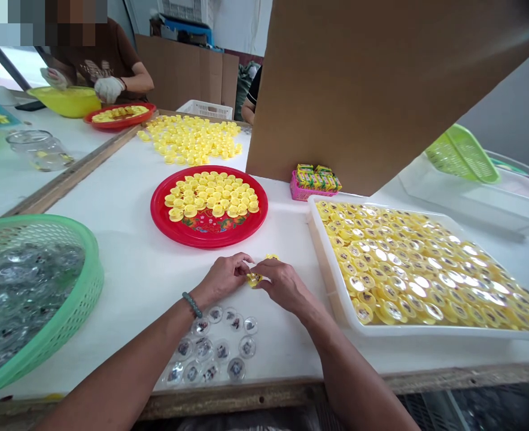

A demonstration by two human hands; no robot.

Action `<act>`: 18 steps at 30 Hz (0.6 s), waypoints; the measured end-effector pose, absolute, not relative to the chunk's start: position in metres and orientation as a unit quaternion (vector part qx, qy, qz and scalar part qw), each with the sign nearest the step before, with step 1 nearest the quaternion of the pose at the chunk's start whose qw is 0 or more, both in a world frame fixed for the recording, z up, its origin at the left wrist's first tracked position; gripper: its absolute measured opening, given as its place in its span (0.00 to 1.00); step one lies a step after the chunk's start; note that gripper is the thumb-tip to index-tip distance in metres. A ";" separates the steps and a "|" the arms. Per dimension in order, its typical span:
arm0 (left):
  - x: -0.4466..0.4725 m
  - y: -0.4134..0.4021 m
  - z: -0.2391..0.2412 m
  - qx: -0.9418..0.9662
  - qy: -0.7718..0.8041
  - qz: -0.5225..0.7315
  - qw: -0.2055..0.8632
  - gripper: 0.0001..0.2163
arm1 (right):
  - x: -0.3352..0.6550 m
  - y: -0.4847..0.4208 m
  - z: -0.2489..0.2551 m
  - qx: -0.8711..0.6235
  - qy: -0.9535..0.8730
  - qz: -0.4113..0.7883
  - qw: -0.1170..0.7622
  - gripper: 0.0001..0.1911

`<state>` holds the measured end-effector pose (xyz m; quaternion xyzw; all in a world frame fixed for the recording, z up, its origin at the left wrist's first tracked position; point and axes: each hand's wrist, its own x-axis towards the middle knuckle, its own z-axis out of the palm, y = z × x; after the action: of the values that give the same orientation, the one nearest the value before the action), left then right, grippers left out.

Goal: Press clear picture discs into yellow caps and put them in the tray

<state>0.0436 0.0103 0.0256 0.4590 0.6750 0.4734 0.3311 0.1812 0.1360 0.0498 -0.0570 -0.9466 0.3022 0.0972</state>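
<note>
My right hand pinches a small round yellow piece with a shiny, printed top between thumb and fingers, just above the white table. Close against its left side is my left hand, fingers curled together; what they hold, if anything, is hidden. Another yellow piece shows partly behind my right fingers. Below my hands, several clear round covers with small printed pictures lie spread out. Beyond my hands, a red tray carries many yellow round pieces, grouped toward its far side.
At right stands a white tray full of yellow pieces with shiny tops. A green basket of clear covers is at left. Behind are a pink basket of small packets, a cardboard panel and loose yellow pieces. A gloved person works across.
</note>
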 end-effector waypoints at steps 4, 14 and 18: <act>0.044 0.012 0.024 0.457 0.673 0.475 0.335 0.14 | 0.182 0.136 0.048 -0.088 -0.947 0.294 0.097 0.12; 0.044 0.013 0.024 0.427 0.662 0.495 0.367 0.13 | 0.181 0.133 0.045 -0.108 -0.954 0.266 0.083 0.08; 0.049 0.013 0.033 0.350 0.644 0.523 0.434 0.15 | 0.180 0.134 0.044 -0.097 -0.949 0.281 0.101 0.11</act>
<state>0.0485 0.0128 0.0331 0.3503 0.6441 0.5232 0.4344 0.1804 0.1337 0.0438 -0.0972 -0.9494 0.2809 0.1010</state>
